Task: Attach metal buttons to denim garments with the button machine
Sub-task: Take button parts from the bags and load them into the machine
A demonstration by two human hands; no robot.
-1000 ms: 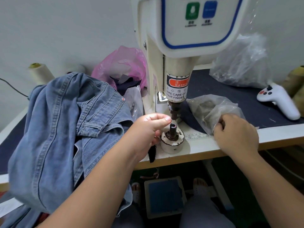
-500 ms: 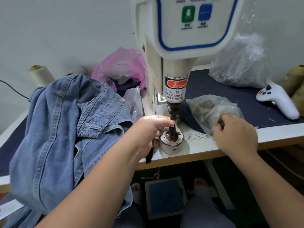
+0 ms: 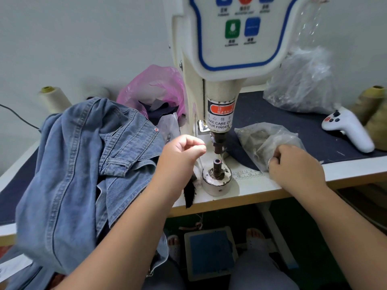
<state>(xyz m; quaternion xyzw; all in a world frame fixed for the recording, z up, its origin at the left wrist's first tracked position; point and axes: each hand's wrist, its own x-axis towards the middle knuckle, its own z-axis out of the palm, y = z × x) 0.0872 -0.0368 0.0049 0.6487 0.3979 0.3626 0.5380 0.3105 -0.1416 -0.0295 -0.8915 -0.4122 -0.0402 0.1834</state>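
Observation:
The white button machine (image 3: 219,59) stands at the centre of the table. Its dark upper punch (image 3: 217,143) hangs a short way above the lower die post (image 3: 217,164). My left hand (image 3: 180,155) hovers just left of the punch with fingers curled and thumb against the index finger; nothing shows in it. A blue denim garment (image 3: 83,164) lies heaped on the left, under my left forearm. My right hand (image 3: 293,166) rests at the mouth of a clear bag of metal buttons (image 3: 261,139) and pinches a silvery button (image 3: 270,162).
A pink bag (image 3: 155,86) sits behind the denim and a larger clear bag (image 3: 303,84) at the back right. A white handheld controller (image 3: 347,130) lies at the right. Thread cones (image 3: 54,99) stand at the back. A foot pedal (image 3: 210,252) is under the white table edge (image 3: 251,189).
My left hand has lifted off the lower die post and drawn back up and left, leaving the post uncovered. My right hand has stayed at the button bag.

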